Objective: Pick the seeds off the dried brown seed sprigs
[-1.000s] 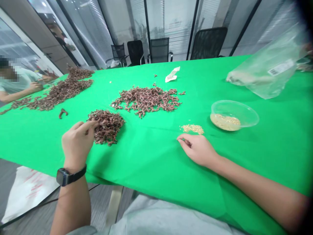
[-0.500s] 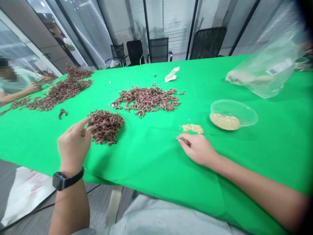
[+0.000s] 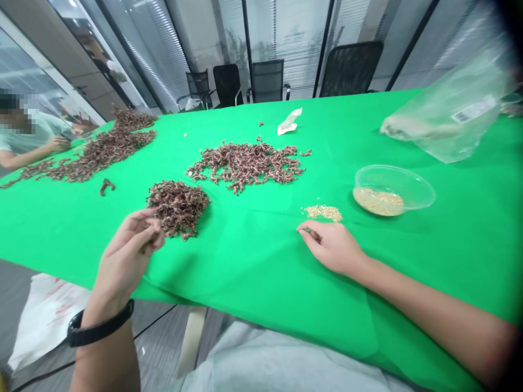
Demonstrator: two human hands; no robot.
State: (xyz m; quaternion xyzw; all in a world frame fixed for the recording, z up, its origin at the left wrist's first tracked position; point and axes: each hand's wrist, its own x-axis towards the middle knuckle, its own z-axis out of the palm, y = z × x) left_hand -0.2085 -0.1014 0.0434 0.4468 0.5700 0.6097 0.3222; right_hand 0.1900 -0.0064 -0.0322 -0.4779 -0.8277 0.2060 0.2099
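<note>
- head view: we judge the step in hand to be picking at the near pile of dried brown stalks (image 3: 182, 209), which sits beyond our left fingertips.
- our left hand (image 3: 128, 253) is at that pile's left edge, fingers curled in toward the thumb; we cannot tell whether a stalk is between them.
- our right hand (image 3: 337, 245) rests narrow, fingertips drawn together, just in front of the loose tan grains (image 3: 324, 213); we see nothing in it, though something small could be hidden.
- a further pick would, we think, call for a light fingertip pinch, since the stalks look tangled.
- open room: bare green tablecloth (image 3: 249, 261) lies between our hands, back to its near edge.
- tighter sides: the middle stalk pile (image 3: 247, 163) is just behind the near one, and the clear plastic bowl (image 3: 420, 191) stands beyond the right hand, near the grains.
</note>
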